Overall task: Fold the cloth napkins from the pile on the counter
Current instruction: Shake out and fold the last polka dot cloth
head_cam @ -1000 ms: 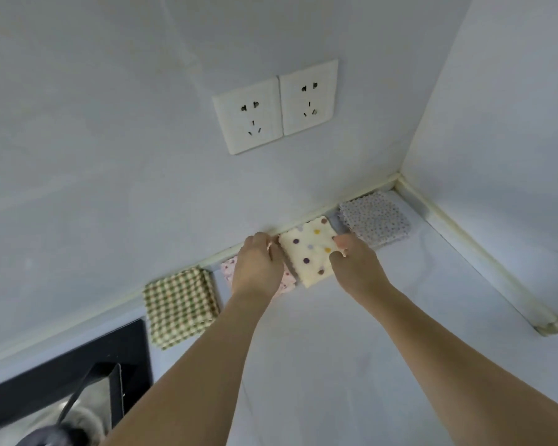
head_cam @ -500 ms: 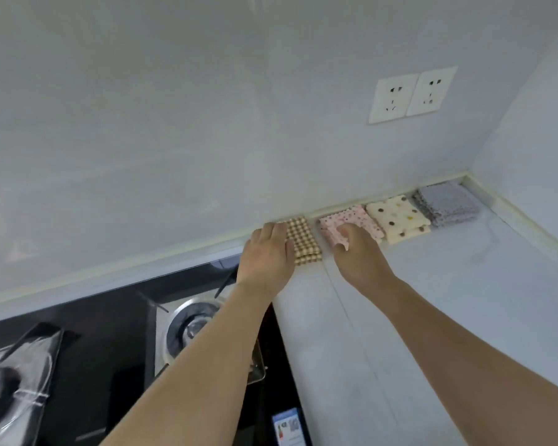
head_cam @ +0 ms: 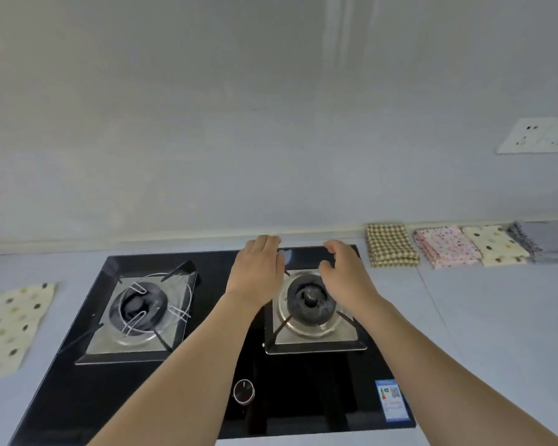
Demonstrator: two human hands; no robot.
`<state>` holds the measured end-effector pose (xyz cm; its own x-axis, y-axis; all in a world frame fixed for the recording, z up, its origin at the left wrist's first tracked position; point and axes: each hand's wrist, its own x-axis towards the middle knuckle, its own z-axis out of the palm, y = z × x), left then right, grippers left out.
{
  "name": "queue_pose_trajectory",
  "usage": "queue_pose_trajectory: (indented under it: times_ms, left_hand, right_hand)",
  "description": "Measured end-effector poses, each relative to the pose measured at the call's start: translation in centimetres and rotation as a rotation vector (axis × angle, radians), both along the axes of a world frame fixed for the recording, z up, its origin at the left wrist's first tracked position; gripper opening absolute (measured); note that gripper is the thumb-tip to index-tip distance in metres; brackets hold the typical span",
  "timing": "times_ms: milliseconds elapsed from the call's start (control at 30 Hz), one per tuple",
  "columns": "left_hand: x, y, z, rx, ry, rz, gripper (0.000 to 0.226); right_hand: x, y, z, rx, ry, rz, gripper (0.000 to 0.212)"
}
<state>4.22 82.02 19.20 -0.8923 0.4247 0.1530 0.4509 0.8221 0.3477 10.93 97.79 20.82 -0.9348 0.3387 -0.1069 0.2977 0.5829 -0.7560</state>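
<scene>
Both hands hang over the black glass hob [head_cam: 78, 375] and hold nothing. The left hand [head_cam: 258, 272] is flat with the fingers straight and close together. The right hand [head_cam: 345, 275] is loosely curled, thumb and fingers apart, above the far edge of the right burner [head_cam: 308, 299]. The two hands are near each other but not touching.

The next piece to fold looks to be the cream dotted napkin [head_cam: 12, 326], lying unfolded on the counter [head_cam: 480, 333] at about nine o'clock from the hands, beyond the left burner [head_cam: 139, 305]. It should be light, thin and limp, with no stiffness of its own, so it will sag and slip if lifted by the middle. Pinching two neighbouring corners along one edge would keep it spread. Its left part runs out of view, so I cannot tell whether more cloths lie under it.

At two to three o'clock, four folded pieces sit in a row against the wall, side by side: the checked napkin [head_cam: 392, 244], the pink floral napkin [head_cam: 445, 246], a folded dotted napkin [head_cam: 495, 244] and the grey napkin [head_cam: 541, 241].

The pan supports and burner caps stand proud of the glass and could snag trailing cloth. The widest bare counter for folding lies at four o'clock, in front of the folded row.
</scene>
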Motion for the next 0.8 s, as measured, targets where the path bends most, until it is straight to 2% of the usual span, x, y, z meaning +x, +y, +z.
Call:
queue_pose_trajectory:
  times_ms: [233,433,667,800]
  left_hand:
    - [-2.0,-13.3,-0.1,-0.006,0.03,0.021,0.038]
    - [-3.3,-25.7,-0.7,0.001,-0.03,0.083,0.036]
    - [-3.4,-35.4,-2.4,-0.004,-0.071,0.192,0.036]
    - [-3.3,-41.4,-2.9,-0.031,-0.086,0.166,0.035]
  right_hand:
    - [-2.5,-12.5,1.0,0.034,0.025,0.023,0.044]
    - [-3.7,-24.3,0.2,0.037,0.03,0.078,0.042]
    - [-5.1,-32.1,-1.0,-0.001,0.035,0.175,0.041]
    - [-6.1,-38.3,-1.5,-0.015,0.057,0.168,0.037]
